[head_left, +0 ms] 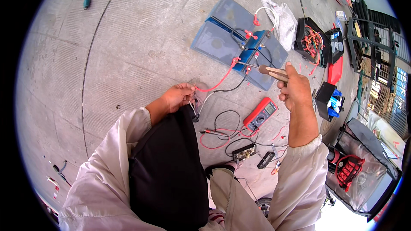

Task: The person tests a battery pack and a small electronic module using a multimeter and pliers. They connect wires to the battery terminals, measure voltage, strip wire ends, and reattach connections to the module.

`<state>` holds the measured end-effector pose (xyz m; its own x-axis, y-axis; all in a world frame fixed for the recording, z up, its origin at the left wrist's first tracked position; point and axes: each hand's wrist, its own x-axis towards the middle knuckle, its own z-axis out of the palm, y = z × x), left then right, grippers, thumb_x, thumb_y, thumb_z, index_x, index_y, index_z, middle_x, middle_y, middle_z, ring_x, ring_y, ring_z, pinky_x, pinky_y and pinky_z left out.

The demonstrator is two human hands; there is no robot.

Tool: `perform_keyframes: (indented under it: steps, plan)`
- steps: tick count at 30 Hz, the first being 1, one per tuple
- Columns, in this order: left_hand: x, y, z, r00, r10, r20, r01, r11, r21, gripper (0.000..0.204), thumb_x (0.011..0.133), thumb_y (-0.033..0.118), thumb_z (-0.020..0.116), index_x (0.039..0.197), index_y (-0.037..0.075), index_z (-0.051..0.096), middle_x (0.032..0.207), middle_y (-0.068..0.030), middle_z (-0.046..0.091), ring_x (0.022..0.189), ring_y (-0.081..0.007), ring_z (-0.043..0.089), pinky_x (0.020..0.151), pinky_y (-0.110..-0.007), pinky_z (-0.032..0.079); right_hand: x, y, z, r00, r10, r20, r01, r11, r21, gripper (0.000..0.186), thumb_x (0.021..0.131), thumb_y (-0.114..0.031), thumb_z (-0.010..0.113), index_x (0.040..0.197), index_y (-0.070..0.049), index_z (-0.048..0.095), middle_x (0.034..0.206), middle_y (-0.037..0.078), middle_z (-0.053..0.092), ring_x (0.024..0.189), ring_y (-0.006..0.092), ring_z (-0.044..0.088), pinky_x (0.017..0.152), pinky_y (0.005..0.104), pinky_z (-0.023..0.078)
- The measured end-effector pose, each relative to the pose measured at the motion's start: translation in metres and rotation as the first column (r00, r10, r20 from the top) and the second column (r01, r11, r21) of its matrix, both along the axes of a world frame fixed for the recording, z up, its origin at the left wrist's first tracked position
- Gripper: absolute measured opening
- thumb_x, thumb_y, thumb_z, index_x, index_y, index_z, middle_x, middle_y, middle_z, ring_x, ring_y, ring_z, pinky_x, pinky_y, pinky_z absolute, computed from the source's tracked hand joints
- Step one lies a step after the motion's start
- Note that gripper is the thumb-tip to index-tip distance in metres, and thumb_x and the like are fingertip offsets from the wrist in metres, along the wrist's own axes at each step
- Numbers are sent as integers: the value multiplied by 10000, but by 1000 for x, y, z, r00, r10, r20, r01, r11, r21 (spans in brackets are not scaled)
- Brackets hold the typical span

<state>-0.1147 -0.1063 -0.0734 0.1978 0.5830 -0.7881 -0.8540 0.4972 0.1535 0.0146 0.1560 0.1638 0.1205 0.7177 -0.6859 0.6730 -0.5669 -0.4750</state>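
Observation:
My left hand [179,96] pinches the red cable [217,84] near its lower end, beside a small bundle of white and dark wires. My right hand [295,89] grips a screwdriver [270,72] with a tan and brown handle; its shaft reaches left to a red-covered terminal [235,61] on blue, grey-topped batteries [212,38]. Short black and white cables with red terminal covers link the batteries. A black cable [230,86] hangs from a neighbouring terminal. A red multimeter [259,114] with test leads lies on the floor between my hands, below the batteries.
Around me on the concrete floor [111,60] are a white cloth [282,21], a black box of wires [311,42], a tool case [329,100], a circuit board [244,153] and a teal screwdriver [87,0]. An open bag [359,171] and metal frames [368,47] stand at right.

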Motion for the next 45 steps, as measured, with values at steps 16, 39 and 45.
perform_keyframes:
  steps: [16, 39, 45]
  plan:
    - [2, -4, -2, 1000, 16, 26, -16, 1000, -9, 100, 943, 181, 601, 891, 97, 613, 736, 34, 544, 645, -84, 537, 739, -304, 553, -4, -17, -2, 972, 216, 95, -223, 972, 70, 449, 952, -406, 533, 919, 27, 644, 583, 12, 478, 419, 78, 350, 332, 251, 298]
    - [4, -7, -12, 1000, 15, 25, -15, 1000, 18, 75, 938, 155, 601, 896, 92, 601, 730, 25, 543, 629, -90, 531, 739, -319, 553, -1, -22, 0, 969, 205, 136, -218, 971, 94, 453, 946, -396, 539, 944, 47, 632, 588, 18, 484, 416, 76, 362, 330, 247, 309]
    - [2, -3, -6, 1000, -2, 14, 2, 1000, 9, 106, 944, 167, 596, 871, 90, 597, 730, 23, 535, 664, -104, 536, 780, -326, 540, -2, -21, -1, 958, 235, 163, -256, 959, 123, 469, 920, -388, 553, 850, 60, 672, 614, 111, 562, 443, 167, 498, 380, 326, 391]
